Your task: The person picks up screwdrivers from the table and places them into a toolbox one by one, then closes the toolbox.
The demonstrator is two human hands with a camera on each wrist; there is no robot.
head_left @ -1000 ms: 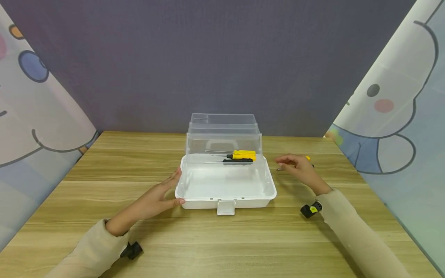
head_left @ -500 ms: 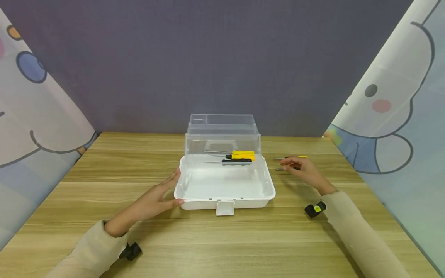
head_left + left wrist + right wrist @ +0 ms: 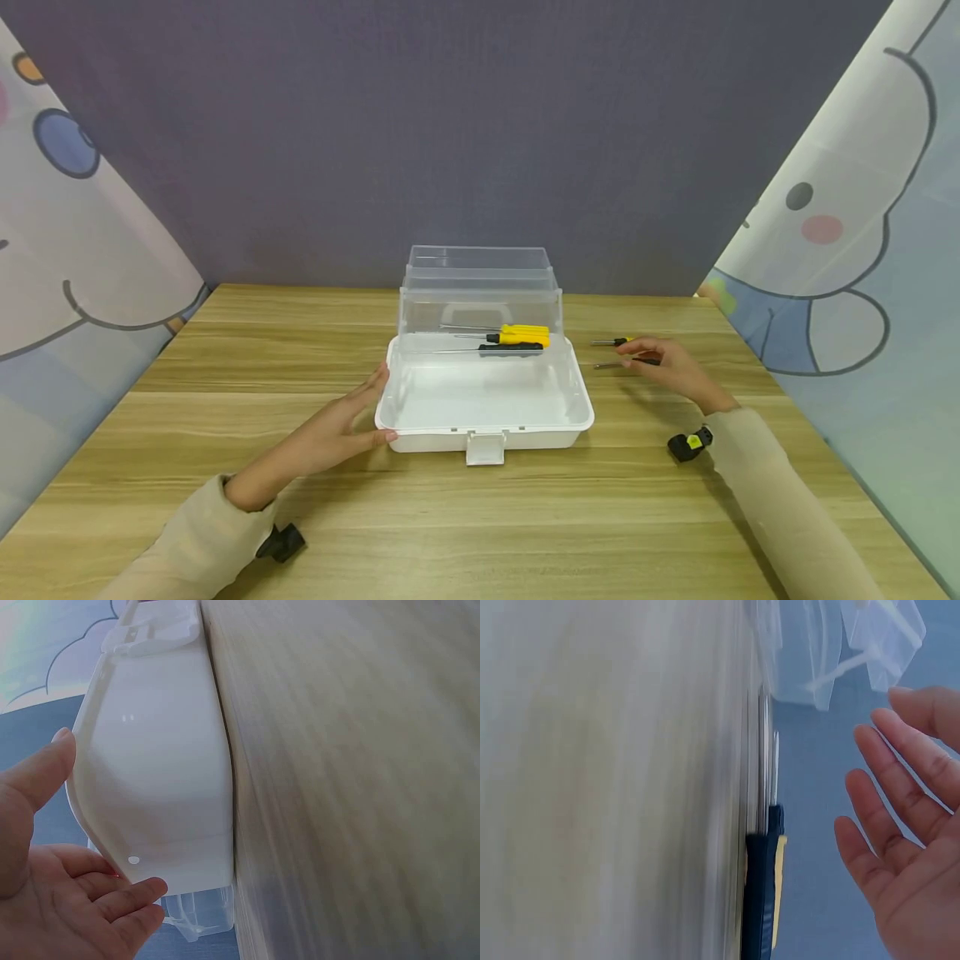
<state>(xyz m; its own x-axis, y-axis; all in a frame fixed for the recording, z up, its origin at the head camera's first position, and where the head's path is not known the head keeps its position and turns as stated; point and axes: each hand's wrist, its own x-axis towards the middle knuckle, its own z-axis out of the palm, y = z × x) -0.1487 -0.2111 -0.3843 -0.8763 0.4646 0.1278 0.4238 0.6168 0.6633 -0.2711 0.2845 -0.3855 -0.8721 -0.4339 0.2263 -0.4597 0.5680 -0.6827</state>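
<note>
A white toolbox [image 3: 487, 440] stands with its clear lid [image 3: 480, 279] raised. My left hand [image 3: 333, 435] rests against its left side, thumb at the front corner and fingers along the side. The left wrist view shows that hand [image 3: 67, 892] touching the toolbox wall [image 3: 157, 757] with loosely extended fingers. My right hand [image 3: 669, 367] is over two screwdrivers to the right of the box, partly covering them. One is a black-handled screwdriver [image 3: 759, 900]; the other, a yellow-and-black screwdriver [image 3: 617, 341], lies behind it. The right wrist view shows the fingers [image 3: 885, 817] extended, apart from both.
Several screwdrivers, including a yellow-handled screwdriver [image 3: 523, 337] and a black-handled screwdriver [image 3: 510, 350], lie side by side at the back of the box, before the lid. A front latch [image 3: 486, 450] hangs down. A grey partition [image 3: 480, 142] closes the wooden table [image 3: 480, 533] at the back.
My right hand has moved a little to the right over the screwdrivers, uncovering more of their shafts. My left hand stays on the toolbox.
</note>
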